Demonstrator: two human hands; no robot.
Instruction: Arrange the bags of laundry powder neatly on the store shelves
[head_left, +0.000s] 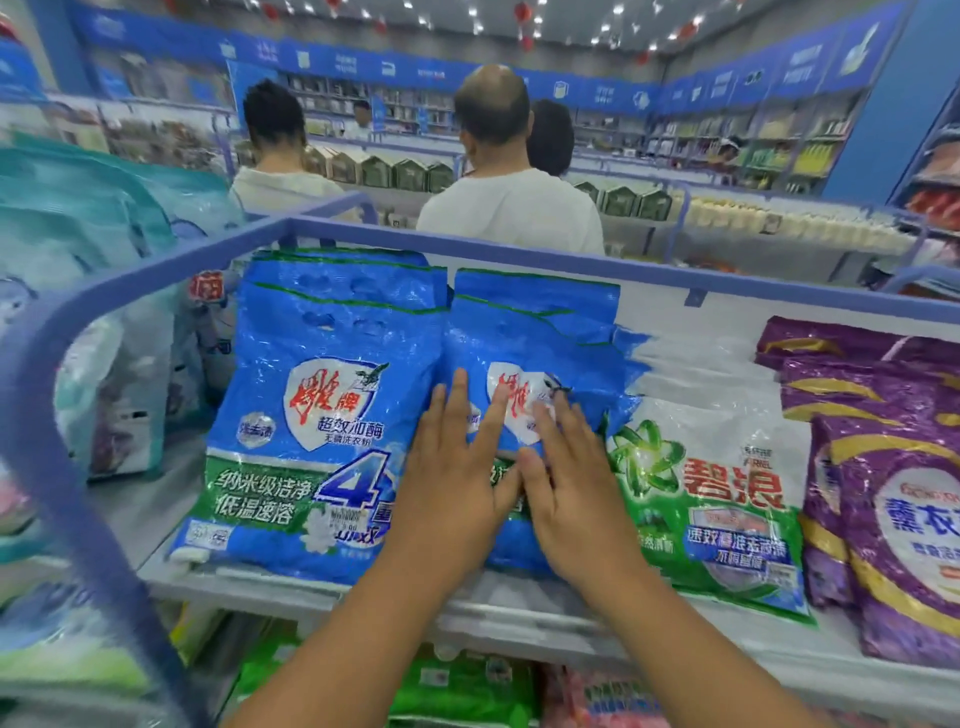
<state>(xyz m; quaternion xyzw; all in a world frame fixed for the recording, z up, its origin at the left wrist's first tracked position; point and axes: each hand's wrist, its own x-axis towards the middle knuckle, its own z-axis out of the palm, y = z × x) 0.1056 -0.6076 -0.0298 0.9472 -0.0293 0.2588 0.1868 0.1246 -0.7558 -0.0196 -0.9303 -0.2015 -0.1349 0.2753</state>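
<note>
Two stacks of blue laundry powder bags lie side by side on the top shelf. The left stack is untouched. Both my hands rest flat on the right blue stack, fingers spread. My left hand presses its left half and my right hand its right half, thumbs nearly touching. Neither hand grips anything. A green and white bag lies just right of my right hand, partly under the blue stack. Purple bags stand in a row at the far right.
A blue rail borders the shelf's back and curves down the left side. Teal bags sit beyond the rail on the left. Green and pink bags fill the shelf below. Several people stand in the aisle behind.
</note>
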